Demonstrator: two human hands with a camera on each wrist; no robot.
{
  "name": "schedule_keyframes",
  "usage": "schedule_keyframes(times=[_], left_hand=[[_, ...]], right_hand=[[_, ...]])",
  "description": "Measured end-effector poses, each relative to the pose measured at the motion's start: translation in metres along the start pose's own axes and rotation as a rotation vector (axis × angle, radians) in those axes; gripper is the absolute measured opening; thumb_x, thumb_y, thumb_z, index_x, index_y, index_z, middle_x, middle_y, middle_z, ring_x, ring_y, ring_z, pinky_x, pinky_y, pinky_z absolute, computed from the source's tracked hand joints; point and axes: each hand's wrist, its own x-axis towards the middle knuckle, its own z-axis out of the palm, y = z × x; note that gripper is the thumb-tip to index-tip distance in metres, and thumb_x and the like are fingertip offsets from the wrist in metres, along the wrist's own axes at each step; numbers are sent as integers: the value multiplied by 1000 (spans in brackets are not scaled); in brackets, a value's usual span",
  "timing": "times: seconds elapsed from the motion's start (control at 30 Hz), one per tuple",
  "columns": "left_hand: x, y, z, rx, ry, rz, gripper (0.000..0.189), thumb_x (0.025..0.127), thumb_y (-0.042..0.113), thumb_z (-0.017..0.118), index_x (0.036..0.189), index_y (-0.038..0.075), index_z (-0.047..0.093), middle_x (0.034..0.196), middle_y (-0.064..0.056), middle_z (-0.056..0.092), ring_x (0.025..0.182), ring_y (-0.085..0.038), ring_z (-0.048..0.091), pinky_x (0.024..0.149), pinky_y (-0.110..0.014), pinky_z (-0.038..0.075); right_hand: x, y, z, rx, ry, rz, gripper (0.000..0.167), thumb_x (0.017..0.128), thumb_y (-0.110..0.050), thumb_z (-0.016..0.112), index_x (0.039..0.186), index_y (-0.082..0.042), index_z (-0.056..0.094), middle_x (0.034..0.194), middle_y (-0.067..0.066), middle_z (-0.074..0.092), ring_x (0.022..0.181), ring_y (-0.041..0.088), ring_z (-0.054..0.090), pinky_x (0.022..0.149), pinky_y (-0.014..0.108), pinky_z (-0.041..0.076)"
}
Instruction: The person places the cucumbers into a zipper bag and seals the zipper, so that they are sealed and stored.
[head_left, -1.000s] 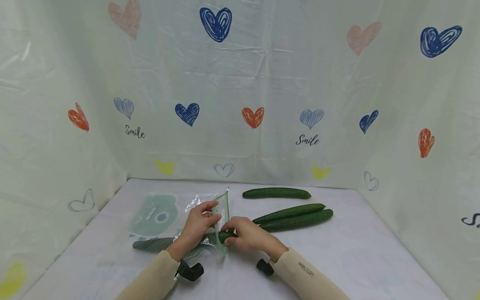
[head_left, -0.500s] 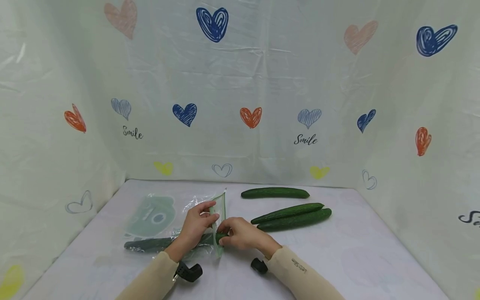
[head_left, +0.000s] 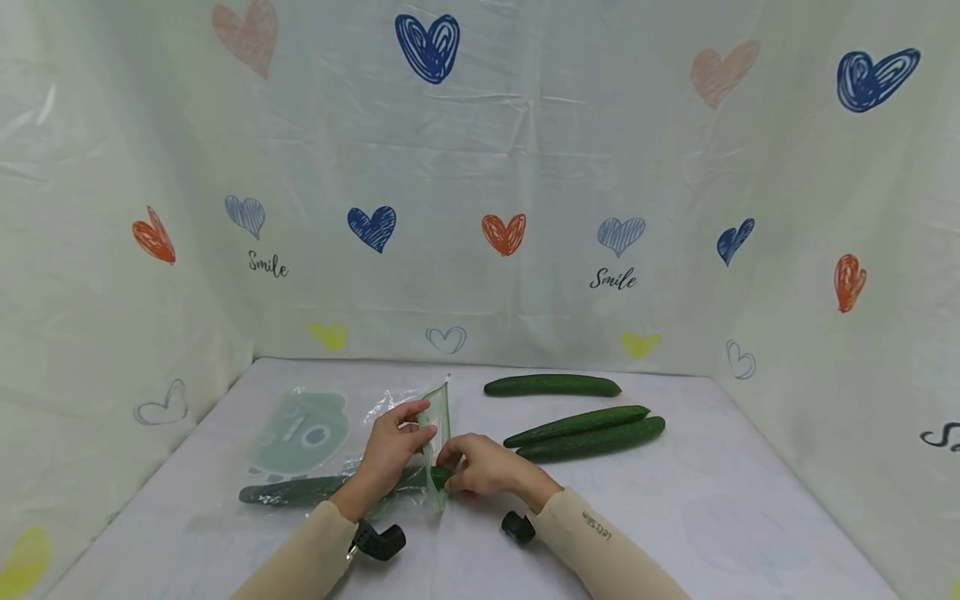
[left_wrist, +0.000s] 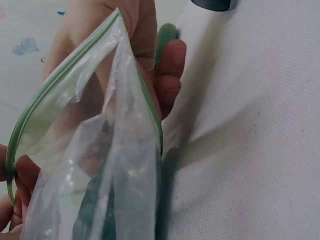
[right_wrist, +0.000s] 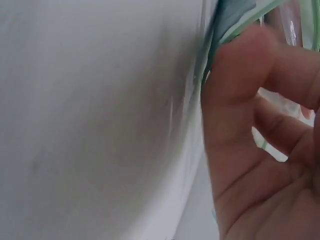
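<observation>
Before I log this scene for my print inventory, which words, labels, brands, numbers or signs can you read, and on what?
"Smile": back curtain, left side.
"Smile": back curtain, right side.
"S": right-hand curtain, rest cut off.
Right sleeve: perhaps "LetsSlim", too small to be sure.
Bag: nothing legible.

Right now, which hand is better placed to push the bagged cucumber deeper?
Probably the right hand: its fingers are at the end of the cucumber; the left hand holds the bag at its mouth.
</observation>
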Motion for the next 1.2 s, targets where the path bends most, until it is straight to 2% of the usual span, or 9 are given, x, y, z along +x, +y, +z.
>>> schedule_keyframes(times=[0.17, 0.33, 0.47, 0.73, 1.0, 1.2], left_hand=[[0, 0, 0, -14, 1, -8, 46, 84, -1, 69, 128, -2, 57, 100, -13, 49, 71, -15, 49, 59, -25, 48], [0, 1, 1, -86, 10, -19, 45, 84, -4, 67, 127, -4, 57, 95, -11, 49, 73, -15, 49, 60, -24, 49], [1, 0, 2, -106, 21, -31, 45, 84, -4, 66, 128, -4, 56, 94, -11, 49, 75, -16, 49, 61, -25, 49], [1, 1, 3, -106, 45, -44, 47, 84, -4, 66, 129, -4, 55, 101, -17, 51, 78, -16, 50, 60, -24, 48], [1, 2, 3, -99, 67, -48, 46, 83, -5, 67, 129, -3, 56, 102, -14, 52, 80, -16, 50, 60, -24, 48], [1, 3, 1, -101, 59, -45, 46, 84, -5, 66, 129, -2, 56, 102, -12, 48, 79, -15, 49, 60, -24, 47]], right_hand=[[1, 3, -2, -48, 26, -25, 16, 80, -6, 73, 94, -11, 67, 73, -5, 57, 58, 8, 53, 54, 24, 46], [3, 1, -2, -50, 79, -77, 14, 81, -6, 73, 94, -8, 68, 76, -7, 60, 69, 5, 54, 63, 22, 46], [4, -1, -1, -15, 67, -83, 15, 79, -2, 73, 93, -6, 69, 79, -2, 64, 70, 4, 56, 64, 22, 47], [8, -1, 1, 63, 81, -89, 12, 80, 1, 70, 88, -7, 68, 74, -4, 63, 63, 6, 58, 54, 24, 49], [12, 0, 2, 114, 103, -102, 12, 77, 1, 73, 85, -7, 69, 80, 4, 66, 69, 5, 59, 62, 22, 48], [15, -2, 4, 105, 100, -72, 13, 76, 3, 74, 83, -6, 68, 74, -1, 64, 64, 6, 59, 57, 22, 48]])
